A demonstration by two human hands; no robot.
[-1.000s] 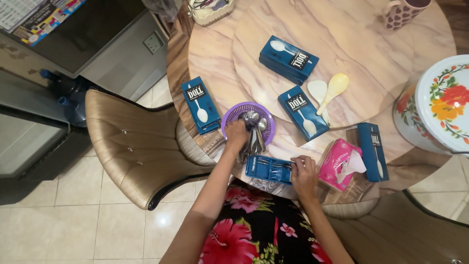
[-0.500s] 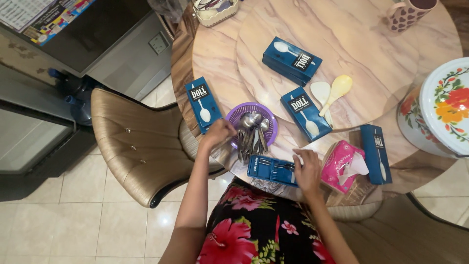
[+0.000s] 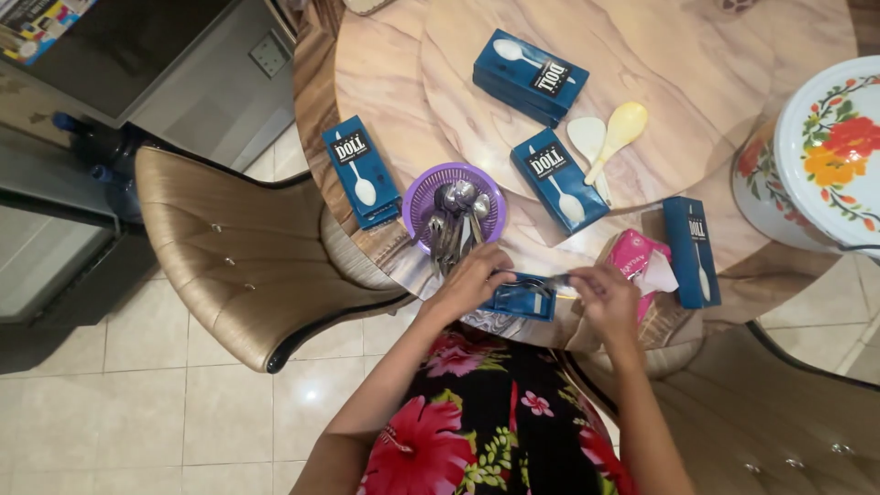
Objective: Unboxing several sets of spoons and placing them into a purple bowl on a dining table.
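Observation:
My left hand (image 3: 472, 280) rests on the left end of an open blue spoon box (image 3: 522, 300) at the table's near edge. My right hand (image 3: 600, 295) pinches a metal spoon (image 3: 548, 282) lying over the box's right end. Just beyond stands a purple basket (image 3: 423, 194) filled with several metal spoons (image 3: 456, 220). Three more blue spoon boxes lie around: one left of the basket (image 3: 360, 170), one right of it (image 3: 557, 178), one far back (image 3: 530, 75). A fourth box (image 3: 692, 250) lies right of a pink tissue pack (image 3: 631, 259).
The round marble table (image 3: 403, 64) carries two plastic spoons (image 3: 605, 137) and a white floral pot (image 3: 825, 151) at the right. A tan padded chair (image 3: 247, 261) stands left of me, another chair (image 3: 788, 422) at lower right. A grey cabinet (image 3: 137, 64) lies far left.
My left hand left the purple basket and came down onto the open box. My right hand now holds a spoon at the box's right end.

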